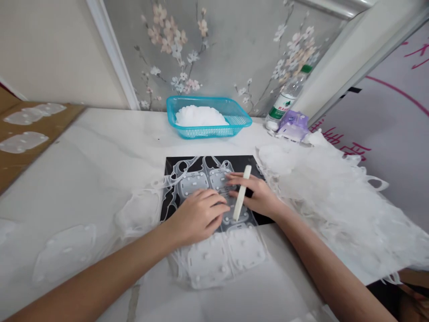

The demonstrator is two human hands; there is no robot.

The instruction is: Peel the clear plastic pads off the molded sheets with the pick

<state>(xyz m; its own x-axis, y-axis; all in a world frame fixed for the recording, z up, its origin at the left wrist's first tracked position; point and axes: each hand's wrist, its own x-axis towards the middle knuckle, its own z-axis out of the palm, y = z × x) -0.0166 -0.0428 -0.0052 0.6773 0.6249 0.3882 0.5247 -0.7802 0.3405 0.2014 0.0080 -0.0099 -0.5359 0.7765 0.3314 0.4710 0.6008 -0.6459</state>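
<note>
A translucent sheet of moulded rounded-rectangle pieces (208,259) lies partly over a black mat (174,163) and runs past its front edge. Over the sheet's middle is my left hand (203,214), its fingers curled and pressed together; whatever lies under the fingertips is hidden. My right hand (256,192) is just beside it, with a cream-coloured flat stick (241,192) tucked between the fingers. Its fingertips reach onto the sheet's upper pieces. Thin clear scrap strips (172,179) curl along the mat's left side.
A blue basket (208,132) with white translucent pieces stands at the back. A large heap of clear scrap (348,210) covers the right side. Behind it are a water bottle (286,98) and a purple packet (293,125). Loose pieces (65,252) lie left, others on brown cardboard (20,161).
</note>
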